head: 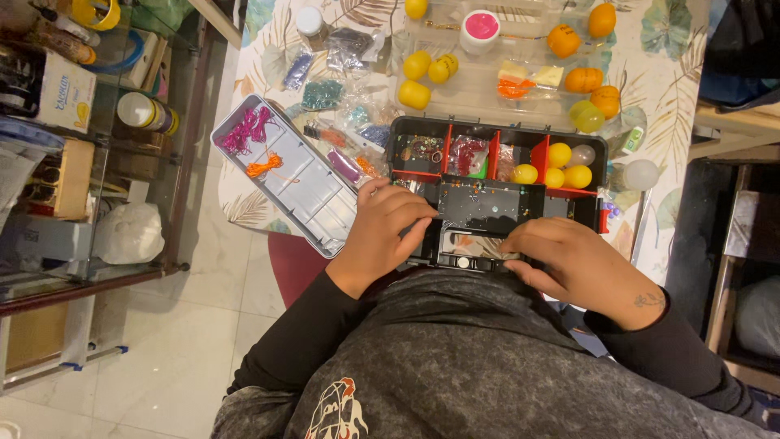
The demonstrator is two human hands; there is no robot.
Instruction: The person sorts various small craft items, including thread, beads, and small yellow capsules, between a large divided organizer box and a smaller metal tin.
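Grey mottled shirt fills the bottom of my view, black sleeves running up from it to both hands. My left hand (382,232) curls palm down over the near left corner of a black compartment box (497,195), fingers bent together, touching its clear inner lid; whether it pinches anything I cannot tell. My right hand (569,260) lies flat against the box's near edge at five o'clock, fingers narrow, tips tucked under, nothing visibly held. Yellow plastic eggs (561,167) sit in the compartments at one o'clock. At nine o'clock lies an open grey tray (284,175) overhanging the table edge; I judge a nudge from my left elbow could tip it, and pressing the box could scatter beads.
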